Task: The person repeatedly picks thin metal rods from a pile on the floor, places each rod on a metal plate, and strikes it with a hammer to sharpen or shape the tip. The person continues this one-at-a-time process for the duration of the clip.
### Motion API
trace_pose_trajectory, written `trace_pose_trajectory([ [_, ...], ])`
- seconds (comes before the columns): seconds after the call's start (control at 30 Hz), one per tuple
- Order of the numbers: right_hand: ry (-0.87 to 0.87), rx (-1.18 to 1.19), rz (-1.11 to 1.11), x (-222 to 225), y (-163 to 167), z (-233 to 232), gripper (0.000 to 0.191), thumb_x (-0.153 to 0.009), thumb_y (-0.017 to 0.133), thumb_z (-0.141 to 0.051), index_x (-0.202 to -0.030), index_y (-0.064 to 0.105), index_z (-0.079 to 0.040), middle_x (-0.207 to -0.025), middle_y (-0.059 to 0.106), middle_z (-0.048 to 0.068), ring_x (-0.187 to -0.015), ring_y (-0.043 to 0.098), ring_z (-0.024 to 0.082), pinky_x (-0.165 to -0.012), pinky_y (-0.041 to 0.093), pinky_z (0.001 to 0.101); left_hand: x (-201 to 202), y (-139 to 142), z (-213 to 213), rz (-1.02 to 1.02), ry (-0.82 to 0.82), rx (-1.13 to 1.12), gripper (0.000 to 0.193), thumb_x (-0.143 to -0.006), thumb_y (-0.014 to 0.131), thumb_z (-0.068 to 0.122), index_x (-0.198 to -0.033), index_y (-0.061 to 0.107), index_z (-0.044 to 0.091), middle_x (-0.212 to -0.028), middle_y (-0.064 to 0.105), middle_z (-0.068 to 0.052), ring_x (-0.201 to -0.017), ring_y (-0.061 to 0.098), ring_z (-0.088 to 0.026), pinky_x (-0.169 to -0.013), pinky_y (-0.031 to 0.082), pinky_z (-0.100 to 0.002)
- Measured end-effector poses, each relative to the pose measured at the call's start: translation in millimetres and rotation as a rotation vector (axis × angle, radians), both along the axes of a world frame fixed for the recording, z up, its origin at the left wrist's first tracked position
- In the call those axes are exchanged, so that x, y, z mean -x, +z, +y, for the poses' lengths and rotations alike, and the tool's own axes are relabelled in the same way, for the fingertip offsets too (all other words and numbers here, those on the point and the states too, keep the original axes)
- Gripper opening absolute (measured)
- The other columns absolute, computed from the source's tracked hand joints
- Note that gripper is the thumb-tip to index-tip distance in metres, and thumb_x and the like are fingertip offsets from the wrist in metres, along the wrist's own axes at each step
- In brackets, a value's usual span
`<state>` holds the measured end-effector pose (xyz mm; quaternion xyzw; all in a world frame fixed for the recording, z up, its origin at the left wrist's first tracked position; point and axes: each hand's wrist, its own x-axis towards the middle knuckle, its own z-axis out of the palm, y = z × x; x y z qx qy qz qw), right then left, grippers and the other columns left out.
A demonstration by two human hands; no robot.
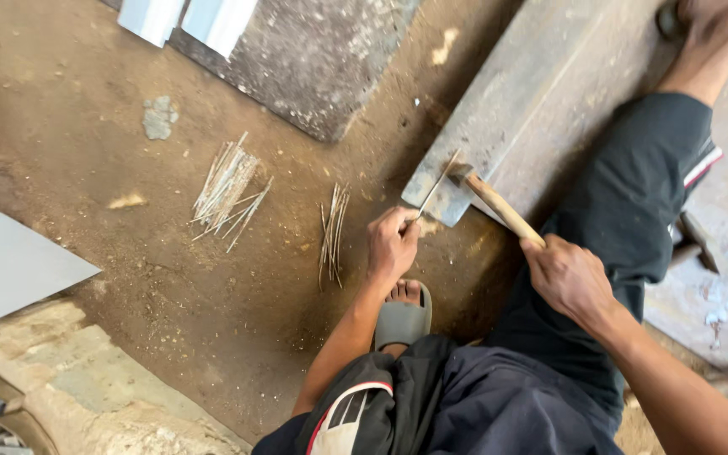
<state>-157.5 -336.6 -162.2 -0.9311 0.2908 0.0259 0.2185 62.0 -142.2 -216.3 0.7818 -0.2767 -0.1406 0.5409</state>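
The hammer (490,195) head was small and blurred against the grey metal bar (516,101), whose far end ran out of frame. The right hand (568,278) gripped the wooden handle. The left hand (392,242) pinched one thin metal rod (437,183) laid on the bar's near end. Two bundles lay on the dirt: a larger left bundle (227,190) and a smaller bundle (332,233) just left of that hand; rods uncountable.
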Motion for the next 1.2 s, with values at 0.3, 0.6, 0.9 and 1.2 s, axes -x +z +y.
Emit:
trace_pose_trajectory([
  [0.3, 0.111, 0.004, -0.541, -28, 9, 14, 0.038, -0.098, 0.064, -0.023, -0.070, 0.052, -0.001, -0.122, 0.071, 0.021, -0.096, 0.064, 0.024, -0.082, 0.052, 0.0319, 12, 2, -1, 0.848, -0.178, 0.558, 0.003, -0.100, 0.069, 0.004, -0.103, 0.068, 0.005, -0.097, 0.074, -0.006, -0.088, 0.069, -0.013, -0.079, 0.058, -0.030],
  [0.6, 0.105, -0.827, -0.062, -68, 31, 28, 0.033, -0.101, 0.062, -0.017, -0.075, 0.071, 0.002, -0.061, 0.063, 0.007, -0.055, 0.054, 0.012, -0.052, 0.046, 0.0308, -5, 31, 17, 1.117, -0.274, 0.845, 0.010, -0.099, 0.073, 0.006, -0.108, 0.070, 0.006, -0.091, 0.069, -0.004, -0.074, 0.065, -0.013, -0.063, 0.054, -0.028],
  [0.9, 0.392, -0.551, 0.045, -62, 54, -33, 0.027, -0.097, 0.061, -0.016, -0.078, 0.067, 0.002, -0.069, 0.065, 0.012, -0.057, 0.061, 0.023, -0.059, 0.051, 0.0362, 5, 49, 58, 0.553, -0.558, -0.167, 0.018, -0.093, 0.071, 0.007, -0.109, 0.076, 0.000, -0.078, 0.074, -0.007, -0.059, 0.065, -0.010, -0.054, 0.053, -0.025],
  [1.2, -0.004, -0.392, -0.195, -34, 18, -28, 0.046, -0.098, 0.067, -0.039, -0.114, 0.064, 0.004, -0.078, 0.070, 0.013, -0.068, 0.067, 0.019, -0.060, 0.052, 0.0366, -2, 11, 47, 0.369, -0.289, -0.144, 0.020, -0.094, 0.069, 0.019, -0.105, 0.077, 0.005, -0.084, 0.076, -0.007, -0.062, 0.071, -0.011, -0.053, 0.057, -0.029],
])
